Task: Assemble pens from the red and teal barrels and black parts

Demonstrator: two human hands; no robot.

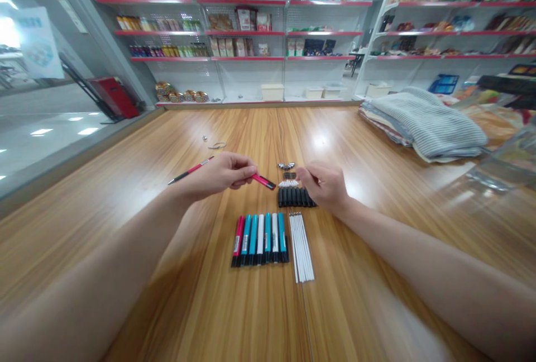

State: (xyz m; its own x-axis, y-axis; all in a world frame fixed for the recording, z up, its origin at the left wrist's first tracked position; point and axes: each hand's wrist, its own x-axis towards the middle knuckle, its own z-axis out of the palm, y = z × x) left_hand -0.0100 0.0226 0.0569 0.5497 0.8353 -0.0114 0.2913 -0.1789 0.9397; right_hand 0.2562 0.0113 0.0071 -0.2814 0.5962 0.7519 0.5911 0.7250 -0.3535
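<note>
Between the thumb and fingers of my left hand [237, 171] is a red pen barrel [263, 181] with a black clip end pointing right. My right hand [324, 183] is closed just above the table, right of the small parts; whatever its fingertips hold is hidden. Near it lie silver cone tips [286, 166], small dark springs [289, 175], white plungers [288, 184] and a row of black grips [293, 197]. Closer to me are teal, white and red pen barrels [253, 239] side by side, beside white ink refills [302, 250]. A red and black pen [192, 170] lies behind my left wrist.
A metal ring [218, 145] and a small silver piece [205, 138] lie farther back on the wooden table [167, 295]. Folded striped cloths [427, 122] and a clear plastic container [502, 155] are at the right. Stocked shelves [247, 59] stand beyond the table.
</note>
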